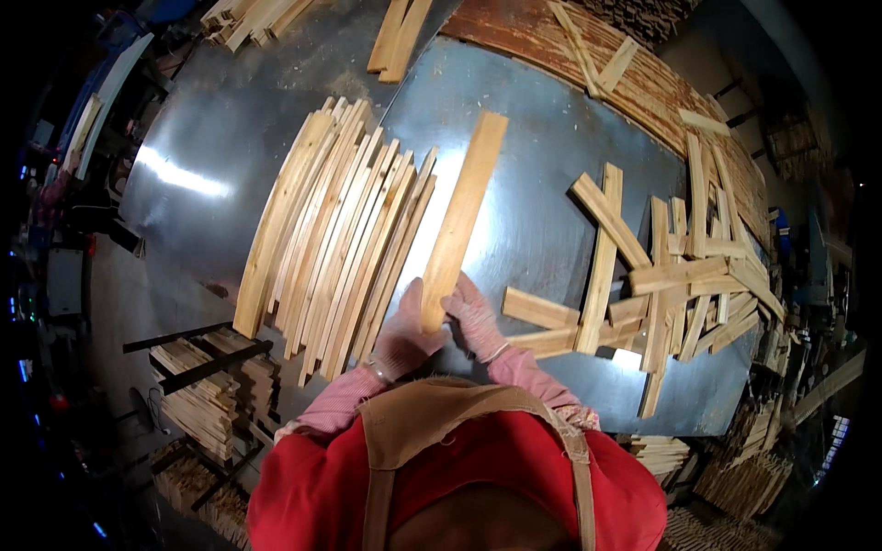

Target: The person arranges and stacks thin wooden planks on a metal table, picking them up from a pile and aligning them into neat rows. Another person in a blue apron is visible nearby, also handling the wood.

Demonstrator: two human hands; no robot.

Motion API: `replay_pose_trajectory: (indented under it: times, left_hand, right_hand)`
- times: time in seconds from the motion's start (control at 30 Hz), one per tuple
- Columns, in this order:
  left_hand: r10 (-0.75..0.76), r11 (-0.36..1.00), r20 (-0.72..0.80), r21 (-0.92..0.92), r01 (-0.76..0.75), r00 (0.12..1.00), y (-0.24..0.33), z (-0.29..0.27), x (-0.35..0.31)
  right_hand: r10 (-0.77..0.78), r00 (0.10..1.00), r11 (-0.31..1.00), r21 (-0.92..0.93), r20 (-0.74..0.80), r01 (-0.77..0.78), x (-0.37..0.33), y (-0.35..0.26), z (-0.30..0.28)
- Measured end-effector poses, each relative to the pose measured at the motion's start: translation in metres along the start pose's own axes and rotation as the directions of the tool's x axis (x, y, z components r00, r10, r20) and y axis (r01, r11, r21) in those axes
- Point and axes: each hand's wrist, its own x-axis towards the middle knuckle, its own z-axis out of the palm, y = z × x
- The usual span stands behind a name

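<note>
A flat wooden board [467, 207] points away from me over the metal table, its near end between my two gloved hands. My left hand [407, 332] is closed on the left edge of that end. On the opposite edge, my right hand [472, 317] grips the board with bent fingers. Just left of the board, a row of wooden strips [344, 230] stands side by side, their near ends close to my left wrist. To the right, a loose heap of wooden boards [680, 275] lies crossed at many angles.
The metal table [524, 138] spreads beneath the wood. A rust-brown sheet [514, 32] with a few loose pieces covers its far right. More boards [401, 37] lie at the far edge, beside a bundle [253, 18]. Racked timber [197, 395] stands below at left.
</note>
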Motion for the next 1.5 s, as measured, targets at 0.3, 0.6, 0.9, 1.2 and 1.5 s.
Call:
replay_pose_trajectory:
  times: [0.3,0.6,0.9,1.2,1.5]
  left_hand:
    - [0.447,0.89,-0.387,0.286,-0.355,0.807,-0.035,-0.101,0.337]
    - [0.433,0.792,-0.126,0.526,-0.31,0.893,0.021,-0.025,0.337]
    - [-0.182,0.037,0.881,0.45,-0.892,0.436,-0.07,-0.031,0.068]
    - [0.283,0.593,0.424,0.628,-0.504,0.861,-0.065,-0.065,0.017]
    - [0.094,0.498,0.124,0.853,-0.155,0.988,-0.118,-0.039,-0.037]
  right_hand:
    - [-0.278,0.907,0.842,-0.535,-0.317,0.071,0.044,-0.065,-0.103]
    - [-0.696,0.263,0.222,-0.549,-0.668,-0.806,-0.016,-0.161,-0.263]
    - [-0.647,0.476,0.28,-0.767,-0.596,-0.578,0.011,-0.13,-0.229]
    - [-0.107,0.943,0.511,-0.831,-0.315,-0.219,0.076,-0.015,-0.007]
    - [-0.256,0.949,-0.032,-0.98,-0.182,-0.196,-0.039,-0.056,-0.071]
